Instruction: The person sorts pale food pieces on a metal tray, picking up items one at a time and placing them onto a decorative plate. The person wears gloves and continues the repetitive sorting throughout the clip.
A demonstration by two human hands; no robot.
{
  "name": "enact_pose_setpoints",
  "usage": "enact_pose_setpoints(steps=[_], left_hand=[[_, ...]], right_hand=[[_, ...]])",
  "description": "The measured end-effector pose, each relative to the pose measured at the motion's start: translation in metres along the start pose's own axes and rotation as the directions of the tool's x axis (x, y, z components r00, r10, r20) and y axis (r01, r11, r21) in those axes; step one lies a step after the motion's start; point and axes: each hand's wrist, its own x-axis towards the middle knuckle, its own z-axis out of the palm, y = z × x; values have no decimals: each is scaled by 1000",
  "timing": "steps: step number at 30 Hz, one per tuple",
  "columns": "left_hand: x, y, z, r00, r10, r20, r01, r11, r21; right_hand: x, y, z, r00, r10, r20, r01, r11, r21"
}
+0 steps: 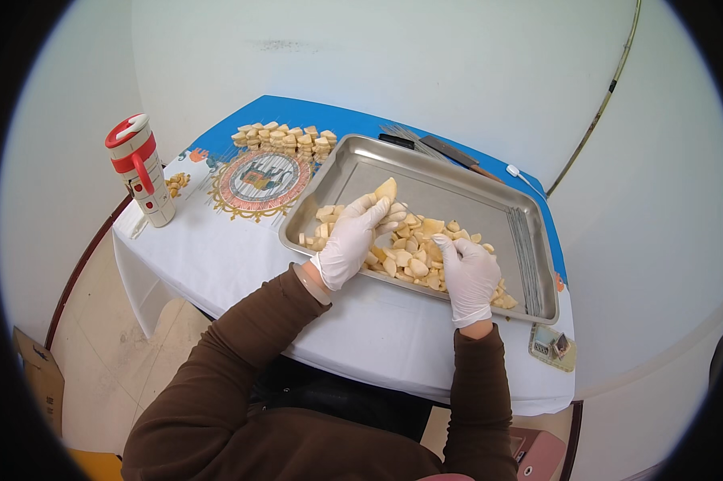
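Observation:
My left hand (355, 234), in a white disposable glove, pinches a pale yellow potato-like slice (387, 190) above the metal tray (439, 171). Lower and to the right, my right hand (473, 270) is gloved too. Its thumb and fingertips are pinched together over the heap, apparently on one end of a thin metal skewer (411, 212) that runs towards the left hand. My fingers hide most of that skewer. Loose cut slices (412, 255) are heaped along the tray's near side. Thicker stacked pieces (324, 228) lie in its left corner, partly behind my left hand.
Several skewered rows of slices (283, 139) sit at the back left of the table. Bare skewers (522, 264) line the tray's right end. Behind it lie a cleaver-like knife (448, 150) and a white plug (513, 171). A lidded tumbler (142, 174) stands at the left edge.

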Motion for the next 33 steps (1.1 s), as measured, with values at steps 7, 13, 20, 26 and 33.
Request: enact_pose_setpoints(steps=[7,13,20,26,33], left_hand=[[-7,-7,9,997,-36,64,32,997,65],[-9,-4,10,998,-40,40,35,993,113],[-16,-5,18,995,-67,81,46,971,235],[-24,8,28,996,-65,65,49,975,217],[-29,8,34,983,148,105,-165,969,185]], right_hand=[[-2,-6,1,1000,-12,10,12,1000,18],[-2,-7,0,1000,6,25,-7,999,44],[-4,-7,5,1000,-18,-10,19,998,55],[-4,-4,8,997,-23,-71,35,984,178],[-5,1,10,972,-146,-182,178,968,176]])
